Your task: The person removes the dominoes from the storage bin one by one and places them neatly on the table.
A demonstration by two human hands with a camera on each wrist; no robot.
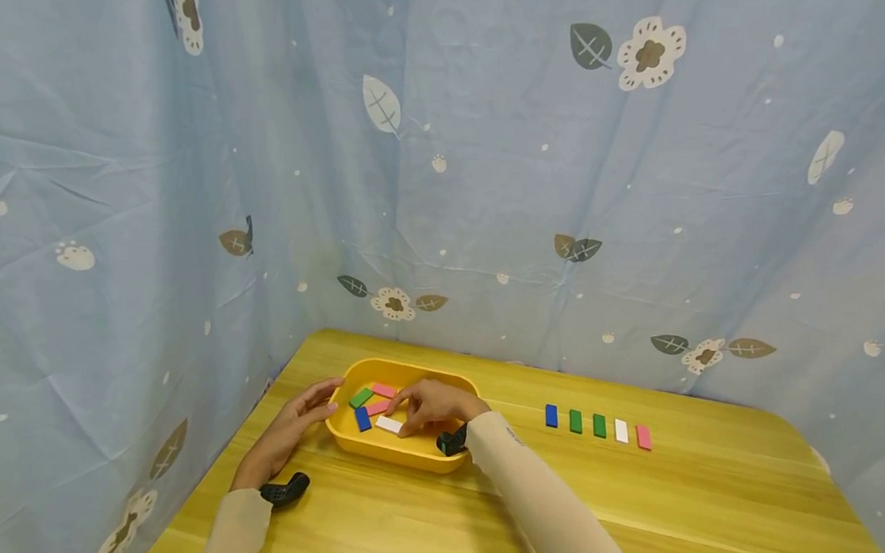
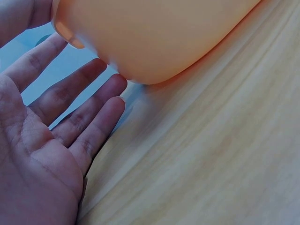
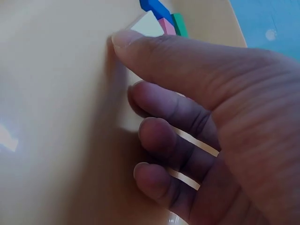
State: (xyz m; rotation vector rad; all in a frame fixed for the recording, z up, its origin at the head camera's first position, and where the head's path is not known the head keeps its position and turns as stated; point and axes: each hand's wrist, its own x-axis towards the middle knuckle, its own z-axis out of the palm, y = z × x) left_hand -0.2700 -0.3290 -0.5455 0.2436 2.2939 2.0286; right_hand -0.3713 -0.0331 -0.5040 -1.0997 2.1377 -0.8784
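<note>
A yellow plastic tray [image 1: 392, 459] with rounded corners stands on the table. My left hand [image 1: 288, 426] is at its left end, thumb and fingertips touching the wall by the rim; the left wrist view shows these fingers [image 2: 89, 117] loosely extended. Inside the tray, my right hand [image 1: 434, 402] pinches a white domino-shaped block [image 1: 388, 425] near one end. The right wrist view shows the thumb against the white block [image 3: 148, 24]; the index finger is mostly hidden behind it. Beside that block lie a blue block [image 1: 363, 418], a green block [image 1: 360, 398] and two pink blocks [image 1: 384, 390].
On the table right of the tray stretches a spaced row of blocks: blue [image 1: 551, 415], two green [image 1: 599, 425], white [image 1: 621, 431] and pink [image 1: 644, 437]. A patterned blue curtain [image 1: 483, 182] hangs behind the wood-grain table [image 1: 381, 530] and along its left side.
</note>
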